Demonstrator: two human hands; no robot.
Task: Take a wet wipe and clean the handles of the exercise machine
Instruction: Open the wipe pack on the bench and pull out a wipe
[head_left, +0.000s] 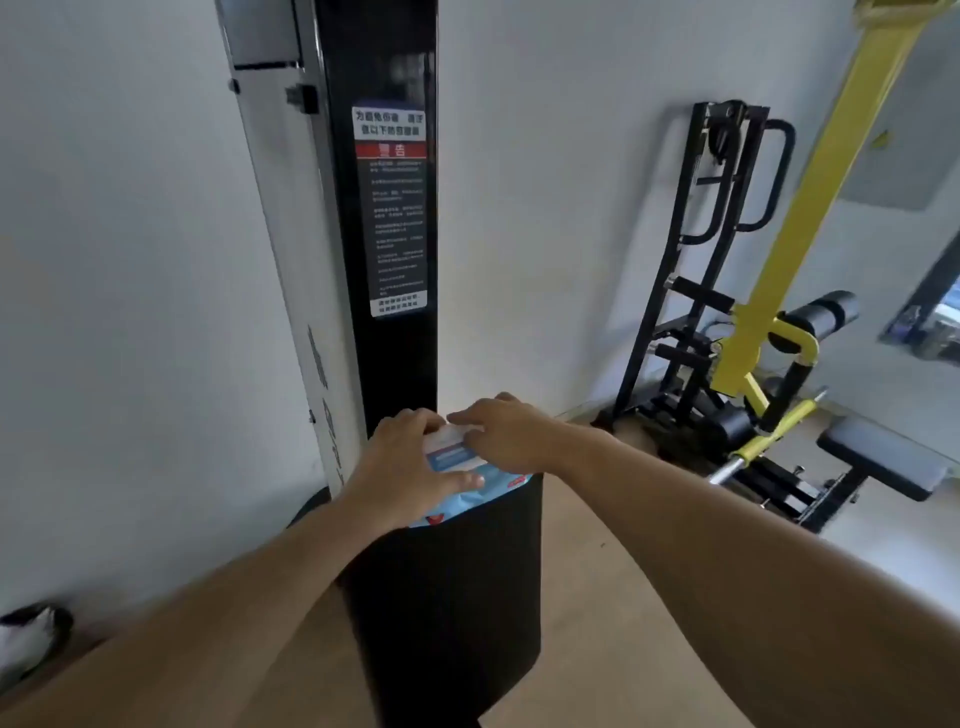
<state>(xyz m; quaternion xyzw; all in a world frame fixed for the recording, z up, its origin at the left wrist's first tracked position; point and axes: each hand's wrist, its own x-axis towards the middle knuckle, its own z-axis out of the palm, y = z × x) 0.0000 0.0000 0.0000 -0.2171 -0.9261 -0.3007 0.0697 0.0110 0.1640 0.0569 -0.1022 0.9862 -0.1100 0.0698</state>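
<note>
A blue and white wet wipe pack (470, 493) lies on top of a black housing (447, 597) at the foot of a tall black machine column (384, 208). My left hand (410, 462) grips the pack, with its fingers curled over the far end and its thumb across the top. The fingers of my right hand (504, 431) rest fairly straight on the white flap (447, 441) at the pack's far end. Black curved handles (769, 176) stand on a frame at the right wall, apart from both hands.
A yellow machine arm (810, 208) slants down at the right, over a black padded bench (883, 457) and a bar with a yellow sleeve (779, 426). A warning label (397, 208) is stuck on the column. White walls stand left and behind. A shoe (31, 639) lies at the lower left.
</note>
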